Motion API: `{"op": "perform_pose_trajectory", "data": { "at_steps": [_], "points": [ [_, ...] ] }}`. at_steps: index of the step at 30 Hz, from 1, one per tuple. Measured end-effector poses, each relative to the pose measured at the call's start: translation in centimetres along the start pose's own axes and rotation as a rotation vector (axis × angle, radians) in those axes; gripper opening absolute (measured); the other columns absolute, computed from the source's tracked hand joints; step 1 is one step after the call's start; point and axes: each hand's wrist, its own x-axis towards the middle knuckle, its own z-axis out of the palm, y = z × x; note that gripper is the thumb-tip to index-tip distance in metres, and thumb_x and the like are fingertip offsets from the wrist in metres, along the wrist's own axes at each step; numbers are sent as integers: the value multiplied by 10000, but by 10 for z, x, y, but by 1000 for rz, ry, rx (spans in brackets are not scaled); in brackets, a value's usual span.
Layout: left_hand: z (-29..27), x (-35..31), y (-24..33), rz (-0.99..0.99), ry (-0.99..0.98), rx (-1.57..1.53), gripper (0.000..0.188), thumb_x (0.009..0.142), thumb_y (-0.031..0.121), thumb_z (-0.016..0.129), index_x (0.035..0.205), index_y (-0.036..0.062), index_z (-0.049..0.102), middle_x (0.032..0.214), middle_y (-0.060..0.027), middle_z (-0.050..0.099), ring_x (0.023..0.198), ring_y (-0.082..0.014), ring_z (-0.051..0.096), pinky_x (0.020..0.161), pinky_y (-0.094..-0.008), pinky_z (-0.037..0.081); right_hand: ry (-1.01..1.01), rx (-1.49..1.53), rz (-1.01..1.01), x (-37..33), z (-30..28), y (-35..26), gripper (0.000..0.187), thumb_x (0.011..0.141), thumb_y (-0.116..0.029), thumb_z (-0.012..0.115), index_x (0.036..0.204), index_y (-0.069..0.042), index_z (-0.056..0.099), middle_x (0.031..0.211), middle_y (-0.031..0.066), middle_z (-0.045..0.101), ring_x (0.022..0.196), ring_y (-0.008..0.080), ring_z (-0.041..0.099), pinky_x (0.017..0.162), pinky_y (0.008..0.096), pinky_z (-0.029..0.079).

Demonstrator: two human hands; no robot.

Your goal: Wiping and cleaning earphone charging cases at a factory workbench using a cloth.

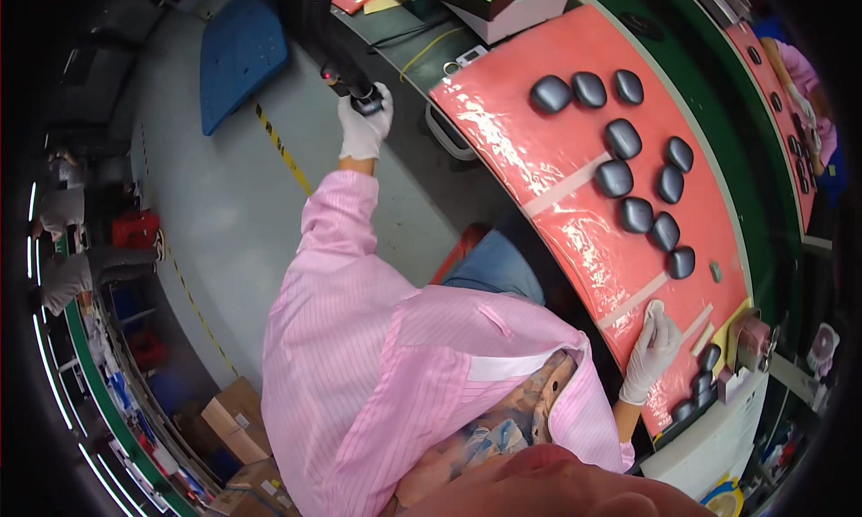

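Observation:
My left hand (pixel 363 129), in a white glove, is stretched far out over the floor. It grips a dark, glossy rounded case (pixel 367 105) right at the lower end of a black ribbed hose (pixel 346 66), where a small red light shows. My right hand (pixel 656 354), also gloved, rests on the red table mat (pixel 575 248). Its fingers are pinched on a small white pad (pixel 655 310), partly covered by them. Several similar dark rounded cases (pixel 614 179) lie spread on the mat beyond the right hand.
Dark cases (pixel 705 387) sit grouped at the table's near right end, beside a pinkish metal device (pixel 750 339). A small green piece (pixel 716 271) lies on the mat. A green belt (pixel 763 194) runs behind. A blue board (pixel 241 55) and cardboard boxes (pixel 238 418) stand left.

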Motion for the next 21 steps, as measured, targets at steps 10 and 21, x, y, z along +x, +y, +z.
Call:
{"op": "perform_pose_trajectory", "data": {
  "at_steps": [10,21],
  "points": [
    [-18,29,11,-151,-14,698,463,805,529,668,940,123,490,727,-93,590,593,-225,603,514,-325,473,42,-53,-76,-5,9,1,258,867,-49,616,1121,-24,654,925,130,642,852,295,564,763,414,444],
    [-28,20,3,-11,25,260,475,856,603,482,914,136,545,713,-82,603,602,-251,631,473,-320,511,866,73,-1435,66,32,40,131,901,-134,620,969,-58,702,908,114,682,809,291,617,737,377,500]
  ]
}}
